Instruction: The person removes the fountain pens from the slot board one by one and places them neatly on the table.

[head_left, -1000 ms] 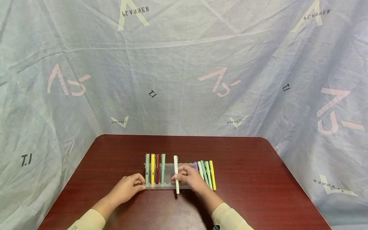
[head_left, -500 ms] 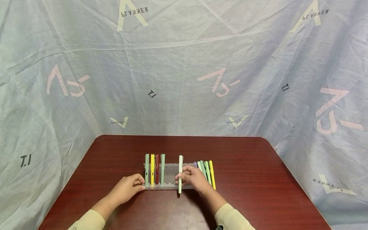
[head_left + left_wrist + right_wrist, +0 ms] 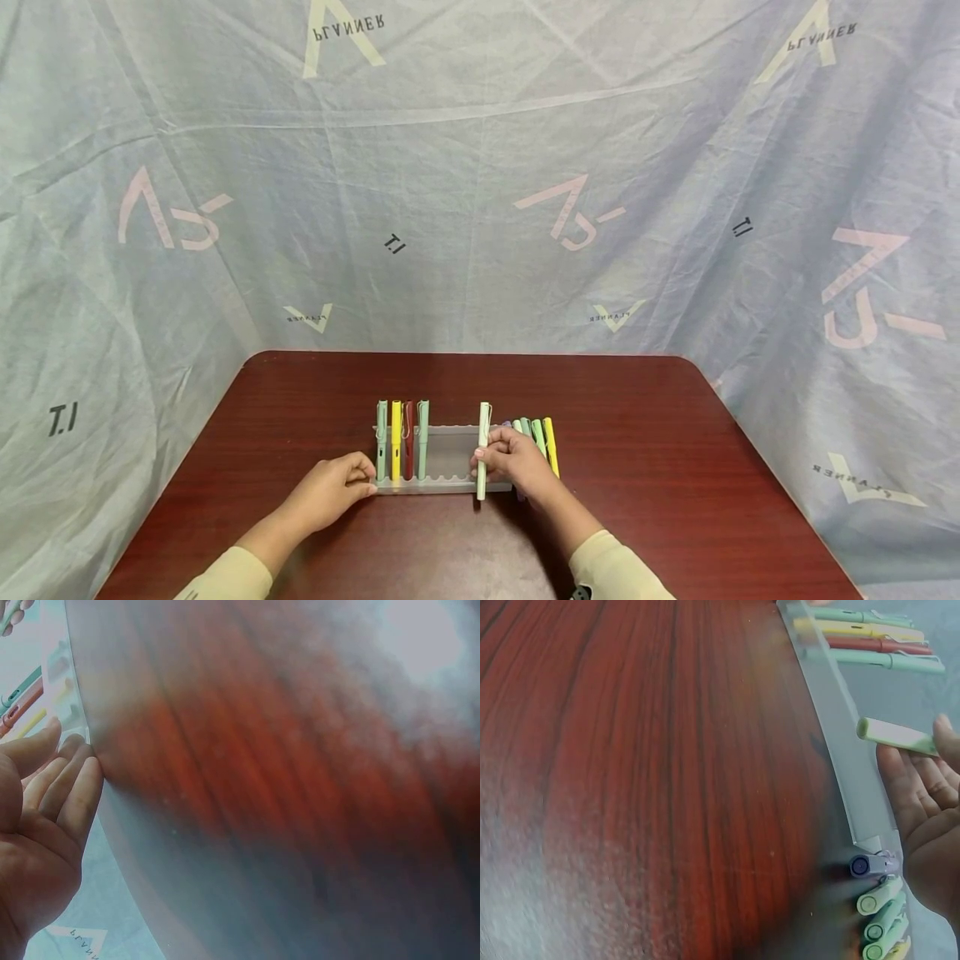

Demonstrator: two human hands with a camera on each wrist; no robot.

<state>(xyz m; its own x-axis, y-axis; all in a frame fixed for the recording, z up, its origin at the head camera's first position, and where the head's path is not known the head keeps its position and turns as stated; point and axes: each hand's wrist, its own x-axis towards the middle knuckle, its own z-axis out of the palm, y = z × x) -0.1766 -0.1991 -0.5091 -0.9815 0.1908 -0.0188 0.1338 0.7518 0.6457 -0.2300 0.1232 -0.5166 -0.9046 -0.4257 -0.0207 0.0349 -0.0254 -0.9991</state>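
Note:
A clear plastic pen rack point(image 3: 450, 488) with a notched front edge lies on the table. In its left part several capped pens stand side by side: a grey-green pen point(image 3: 382, 442), a yellow pen point(image 3: 396, 442), a dark red pen point(image 3: 409, 442) and another grey-green pen point(image 3: 423, 442). My left hand point(image 3: 335, 492) holds the rack's left end between thumb and fingers. Over the rack's right part, my right hand point(image 3: 517, 463) pinches a pale green pen point(image 3: 483, 442), clip end pointing away. The right wrist view shows this pale pen point(image 3: 896, 736) raised above the rack between thumb and fingers.
Just beyond the rack's right end lies a row of loose pens: a purple pen point(image 3: 866, 865), pale and mid-green pens point(image 3: 879, 898), and a yellow pen point(image 3: 552, 446). My right hand partly covers them in the head view. Grey printed cloth point(image 3: 465, 275) surrounds the dark red wooden table point(image 3: 645, 433).
My right hand has moved to the right along the rack with the pale green pen, from its middle toward its right end. The left hand stays at the left end.

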